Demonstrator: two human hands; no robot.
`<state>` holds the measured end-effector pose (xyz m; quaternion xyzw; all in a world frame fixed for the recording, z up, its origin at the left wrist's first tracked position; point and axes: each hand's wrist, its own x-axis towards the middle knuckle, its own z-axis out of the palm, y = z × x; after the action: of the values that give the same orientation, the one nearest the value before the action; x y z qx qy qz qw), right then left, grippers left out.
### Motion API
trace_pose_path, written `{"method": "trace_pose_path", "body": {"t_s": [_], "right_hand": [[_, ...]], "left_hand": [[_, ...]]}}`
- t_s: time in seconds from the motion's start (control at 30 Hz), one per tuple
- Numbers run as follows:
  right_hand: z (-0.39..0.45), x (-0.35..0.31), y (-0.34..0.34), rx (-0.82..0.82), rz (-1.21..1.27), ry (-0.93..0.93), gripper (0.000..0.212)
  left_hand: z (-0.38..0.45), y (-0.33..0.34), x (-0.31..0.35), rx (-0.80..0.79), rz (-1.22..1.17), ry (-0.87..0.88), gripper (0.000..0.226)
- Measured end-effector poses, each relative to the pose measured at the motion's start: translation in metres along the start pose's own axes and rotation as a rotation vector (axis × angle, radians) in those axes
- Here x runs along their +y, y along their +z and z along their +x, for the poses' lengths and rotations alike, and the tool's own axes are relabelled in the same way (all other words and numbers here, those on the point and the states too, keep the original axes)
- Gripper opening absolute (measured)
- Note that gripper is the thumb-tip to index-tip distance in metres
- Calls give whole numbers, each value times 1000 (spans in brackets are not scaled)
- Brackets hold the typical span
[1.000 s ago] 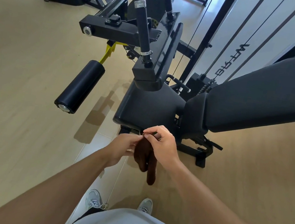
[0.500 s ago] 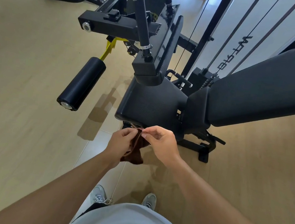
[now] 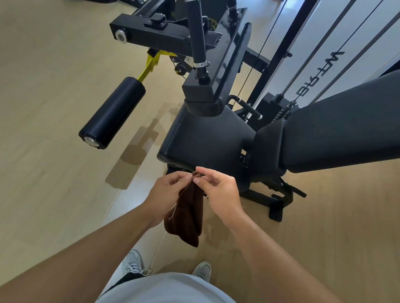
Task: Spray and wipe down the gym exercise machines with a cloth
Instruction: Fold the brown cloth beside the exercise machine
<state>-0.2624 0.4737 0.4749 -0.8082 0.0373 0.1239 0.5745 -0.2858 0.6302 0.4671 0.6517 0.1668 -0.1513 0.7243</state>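
Left hand (image 3: 168, 189) and right hand (image 3: 216, 192) pinch the brown cloth (image 3: 186, 214) at its top edge, near the seat pad (image 3: 205, 139); spreading it flat before wiping gives fuller contact.

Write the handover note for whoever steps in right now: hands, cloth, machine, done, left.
Left hand: pinching the brown cloth at its top edge.
Right hand: fingertips on the same top edge.
Cloth hangs bunched between both hands, just short of the black seat pad.
No spray bottle in view.
Done: cannot tell; no wet marks show.
Left: open the cloth, then wipe the seat, backrest and leg roller.
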Motion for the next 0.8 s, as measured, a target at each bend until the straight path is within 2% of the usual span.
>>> {"method": "trace_pose_path", "body": {"t_s": [0.17, 0.37, 0.43, 0.47, 0.57, 0.67, 0.73, 0.8], "right_hand": [[-3, -4, -2, -56, 84, 34, 17], [-2, -7, 5, -58, -16, 20, 12], [-2, -8, 7, -80, -77, 9, 11], [-1, -8, 8, -73, -100, -8, 11], [3, -13, 3, -35, -96, -82, 8], [11, -21, -9, 13, -19, -132, 8], [15, -27, -18, 77, 22, -145, 8], [20, -28, -27, 182, 68, -121, 7]], "left_hand": [[1, -6, -4, -30, 74, 24, 23], [4, -17, -10, -41, 201, 50, 20], [7, -23, -14, -59, 362, 92, 11], [10, -27, -18, -68, 473, 113, 15], [18, -39, -28, -94, 757, 91, 23], [21, -56, -45, -116, 945, -18, 31], [19, -67, -56, -120, 942, -67, 28], [18, -74, -64, -108, 860, -94, 13]]}}
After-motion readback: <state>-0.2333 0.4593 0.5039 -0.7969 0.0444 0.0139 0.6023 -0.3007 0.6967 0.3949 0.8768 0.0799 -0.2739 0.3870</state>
